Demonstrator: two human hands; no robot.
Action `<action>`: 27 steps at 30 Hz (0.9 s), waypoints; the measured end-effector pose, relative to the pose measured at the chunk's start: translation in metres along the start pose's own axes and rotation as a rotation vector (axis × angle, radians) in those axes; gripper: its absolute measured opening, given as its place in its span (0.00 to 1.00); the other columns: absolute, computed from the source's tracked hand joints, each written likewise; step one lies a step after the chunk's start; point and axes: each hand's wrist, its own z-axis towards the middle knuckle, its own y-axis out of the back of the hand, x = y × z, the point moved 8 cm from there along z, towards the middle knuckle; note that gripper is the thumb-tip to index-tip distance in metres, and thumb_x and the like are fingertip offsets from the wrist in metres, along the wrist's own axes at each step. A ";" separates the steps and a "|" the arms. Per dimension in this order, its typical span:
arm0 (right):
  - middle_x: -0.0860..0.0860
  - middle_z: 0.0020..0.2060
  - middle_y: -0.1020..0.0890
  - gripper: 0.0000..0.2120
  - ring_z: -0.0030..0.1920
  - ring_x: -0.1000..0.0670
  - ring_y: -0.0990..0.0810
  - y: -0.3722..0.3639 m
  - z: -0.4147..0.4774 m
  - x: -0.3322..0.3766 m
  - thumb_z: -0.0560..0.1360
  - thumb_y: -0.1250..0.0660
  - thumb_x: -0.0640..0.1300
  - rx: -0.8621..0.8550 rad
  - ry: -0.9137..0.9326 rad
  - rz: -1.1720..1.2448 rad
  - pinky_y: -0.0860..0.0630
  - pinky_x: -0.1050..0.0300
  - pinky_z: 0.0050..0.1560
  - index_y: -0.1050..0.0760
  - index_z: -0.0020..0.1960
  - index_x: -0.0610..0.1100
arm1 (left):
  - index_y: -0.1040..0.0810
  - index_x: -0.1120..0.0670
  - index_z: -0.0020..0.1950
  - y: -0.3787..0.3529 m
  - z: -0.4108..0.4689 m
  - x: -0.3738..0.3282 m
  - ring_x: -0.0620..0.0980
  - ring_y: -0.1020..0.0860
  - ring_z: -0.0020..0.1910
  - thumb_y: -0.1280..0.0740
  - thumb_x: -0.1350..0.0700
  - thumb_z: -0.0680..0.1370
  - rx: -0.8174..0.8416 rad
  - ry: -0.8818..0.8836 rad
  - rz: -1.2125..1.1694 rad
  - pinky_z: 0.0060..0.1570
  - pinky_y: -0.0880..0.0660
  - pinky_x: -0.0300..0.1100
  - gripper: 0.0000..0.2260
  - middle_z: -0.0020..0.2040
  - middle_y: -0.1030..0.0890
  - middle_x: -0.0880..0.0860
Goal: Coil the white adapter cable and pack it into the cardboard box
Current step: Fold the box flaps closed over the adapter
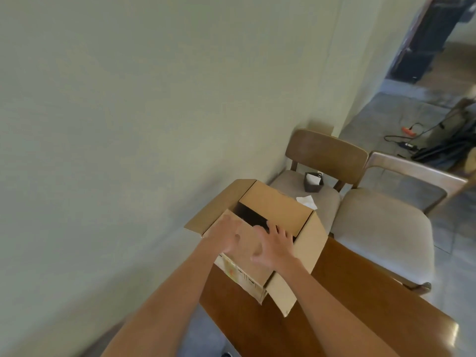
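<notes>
Cardboard box point(306, 243) sits on the tabletop point(360, 305) under both hands: the left hand point(226, 231) lies flat and spread on the near flap, the right hand point(274, 243) spread beside it, fingertips at the dark opening, neither holding anything. The white cable is not visible, presumably inside, so the flaps look best pressed down evenly. Print on the box side below the hands is too blurred to read.
</notes>
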 end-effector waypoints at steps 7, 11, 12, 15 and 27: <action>0.42 0.84 0.51 0.54 0.82 0.35 0.53 -0.025 0.017 -0.028 0.67 0.34 0.77 0.120 -0.107 -0.019 0.53 0.32 0.78 0.53 0.84 0.57 | 0.28 0.52 0.75 -0.019 0.012 0.018 0.57 0.28 0.69 0.40 0.58 0.84 0.037 0.039 0.083 0.68 0.28 0.52 0.18 0.71 0.27 0.55; 0.42 0.84 0.57 0.60 0.82 0.33 0.59 -0.021 0.021 -0.036 0.64 0.31 0.78 0.141 -0.132 0.039 0.56 0.27 0.76 0.57 0.84 0.57 | 0.28 0.50 0.75 0.007 0.021 0.040 0.57 0.30 0.71 0.40 0.59 0.84 -0.217 0.140 -0.124 0.71 0.32 0.53 0.19 0.72 0.27 0.54; 0.42 0.84 0.58 0.61 0.82 0.33 0.61 -0.021 0.022 -0.038 0.63 0.31 0.78 0.149 -0.139 0.045 0.57 0.27 0.76 0.57 0.84 0.57 | 0.27 0.49 0.74 0.012 0.025 0.044 0.57 0.30 0.71 0.40 0.59 0.83 -0.253 0.142 -0.132 0.70 0.32 0.53 0.19 0.71 0.26 0.53; 0.42 0.84 0.58 0.62 0.82 0.33 0.61 -0.020 0.024 -0.041 0.61 0.30 0.78 0.158 -0.151 0.058 0.57 0.25 0.76 0.57 0.84 0.58 | 0.28 0.47 0.75 0.018 0.043 0.053 0.60 0.29 0.70 0.40 0.57 0.83 -0.230 0.160 -0.165 0.69 0.31 0.56 0.19 0.69 0.26 0.55; 0.43 0.84 0.55 0.60 0.82 0.34 0.56 -0.019 0.039 -0.039 0.63 0.30 0.78 0.170 -0.180 0.067 0.54 0.28 0.77 0.57 0.83 0.59 | 0.47 0.44 0.82 0.003 0.099 0.088 0.66 0.37 0.76 0.36 0.31 0.76 0.104 0.312 -0.295 0.73 0.38 0.65 0.40 0.79 0.37 0.60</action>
